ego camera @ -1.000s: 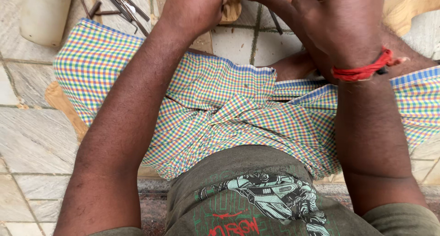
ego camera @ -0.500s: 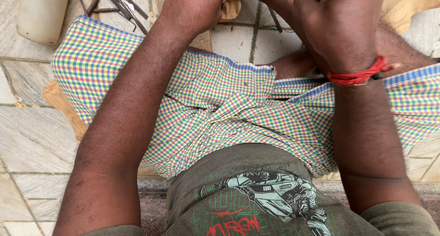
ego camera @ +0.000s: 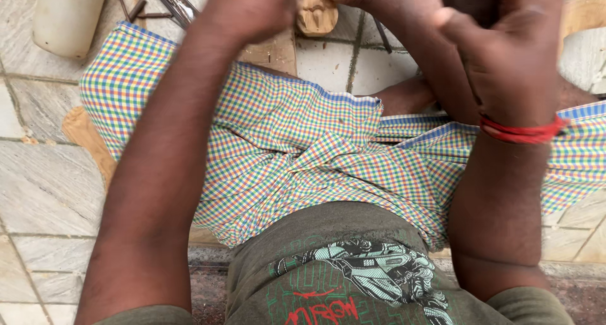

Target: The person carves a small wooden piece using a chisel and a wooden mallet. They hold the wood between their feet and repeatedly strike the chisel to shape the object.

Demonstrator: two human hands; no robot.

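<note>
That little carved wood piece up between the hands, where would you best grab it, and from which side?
Judging by what shows, grip the carved piece by its plain lower sides, coming from below, nearest the lap. Only that lower end pokes out between the left hand and right hand; its top is hidden at the frame edge, so the rest of its shape cannot be told.

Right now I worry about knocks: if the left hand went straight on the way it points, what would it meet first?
Probably the small carved wooden piece right beside the left hand; they look touching, though depth is unclear at the frame's top edge.
</note>
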